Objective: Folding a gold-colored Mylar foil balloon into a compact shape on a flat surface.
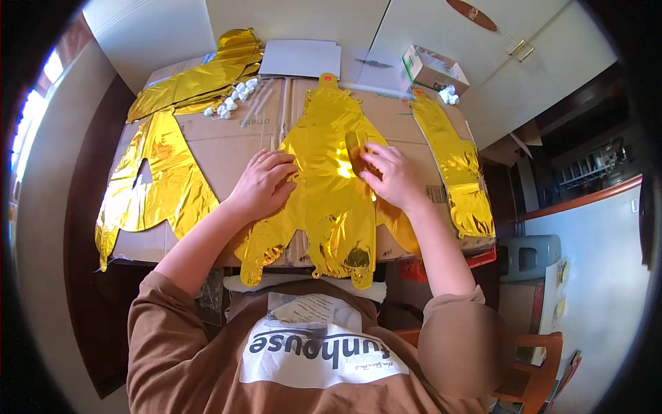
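Note:
In front of me on a cardboard box lies a gold foil balloon, flat and uninflated. It rests over a second gold foil piece whose edges stick out at both sides. My left hand rests palm down on the left edge of the foil, fingers loosely bent and holding nothing. A raised fold of the foil stands near the middle, and my right hand closes on it with thumb and fingers. Whether the fold belongs to the upper balloon cannot be told.
An A-shaped gold foil balloon lies at left, with a pile of gold foil behind it. Another foil balloon lies at right. Several white crumpled bits, white sheets and a small carton sit at the back.

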`<action>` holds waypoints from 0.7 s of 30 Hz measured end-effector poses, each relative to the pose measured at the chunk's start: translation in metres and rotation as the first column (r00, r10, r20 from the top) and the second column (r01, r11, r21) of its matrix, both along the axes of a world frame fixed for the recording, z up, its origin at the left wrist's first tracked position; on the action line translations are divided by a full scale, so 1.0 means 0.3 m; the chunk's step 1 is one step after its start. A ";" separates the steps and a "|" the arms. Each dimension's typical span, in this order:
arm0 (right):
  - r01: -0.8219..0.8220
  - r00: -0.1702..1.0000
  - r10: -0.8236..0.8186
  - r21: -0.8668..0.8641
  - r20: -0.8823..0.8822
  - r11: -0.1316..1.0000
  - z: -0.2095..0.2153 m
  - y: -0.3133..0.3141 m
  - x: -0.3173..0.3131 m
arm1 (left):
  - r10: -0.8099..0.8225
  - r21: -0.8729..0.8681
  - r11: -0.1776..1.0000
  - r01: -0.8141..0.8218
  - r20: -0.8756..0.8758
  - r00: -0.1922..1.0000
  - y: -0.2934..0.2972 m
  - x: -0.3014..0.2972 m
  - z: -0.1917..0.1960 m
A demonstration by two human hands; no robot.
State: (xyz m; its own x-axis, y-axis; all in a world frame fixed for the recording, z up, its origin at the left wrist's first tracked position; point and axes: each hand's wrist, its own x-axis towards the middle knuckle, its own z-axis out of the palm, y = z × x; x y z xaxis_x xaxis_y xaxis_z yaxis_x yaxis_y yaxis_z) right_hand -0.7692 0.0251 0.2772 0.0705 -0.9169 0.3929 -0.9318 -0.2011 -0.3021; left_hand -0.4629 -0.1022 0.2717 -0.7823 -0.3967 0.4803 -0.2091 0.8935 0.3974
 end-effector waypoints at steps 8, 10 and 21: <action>-0.001 0.993 0.003 0.019 -0.122 1.000 -0.026 0.014 0.009 | 0.025 0.011 1.000 -0.026 0.045 0.999 0.016 0.033 -0.010; 0.016 0.995 -0.011 0.045 -0.102 0.999 -0.027 0.025 0.015 | 0.034 0.012 0.999 -0.035 0.066 0.997 0.026 0.039 -0.009; 0.036 0.996 -0.029 0.081 -0.083 0.996 -0.010 0.014 0.025 | 0.016 0.047 0.999 -0.020 0.077 0.997 0.025 0.057 -0.017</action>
